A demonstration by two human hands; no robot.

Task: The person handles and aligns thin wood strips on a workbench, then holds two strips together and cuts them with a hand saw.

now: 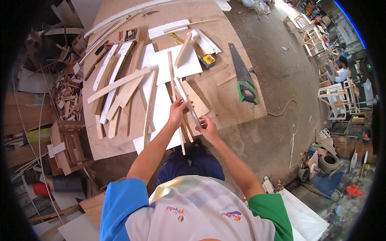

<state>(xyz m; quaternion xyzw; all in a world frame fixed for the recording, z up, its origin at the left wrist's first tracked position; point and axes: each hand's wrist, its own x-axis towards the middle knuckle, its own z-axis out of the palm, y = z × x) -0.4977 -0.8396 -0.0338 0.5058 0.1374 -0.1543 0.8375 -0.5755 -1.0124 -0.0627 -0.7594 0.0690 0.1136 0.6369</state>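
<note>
Between my two hands I hold a narrow wooden strip (180,88) with a pale, whitish face, tilted over the near edge of the workbench. My left hand (178,113) is closed round its middle. At the near end, the fingers of my right hand (207,127) pinch it. Long thin wooden sticks (171,68) lie just left of the strip, and a flat wooden board (196,97) lies under and right of it. Beyond are white panels (183,66). Farther right lie a yellow and black tape measure (208,60) and a handsaw (240,68) with a green handle.
Many wooden slats (118,86) cover the left half of the plywood tabletop (225,108). A small box of dark bits (130,35) stands at the back. Offcuts (70,94) are heaped left of the bench. A cable (295,120) crosses the floor; another person (342,72) sits far right among wooden frames.
</note>
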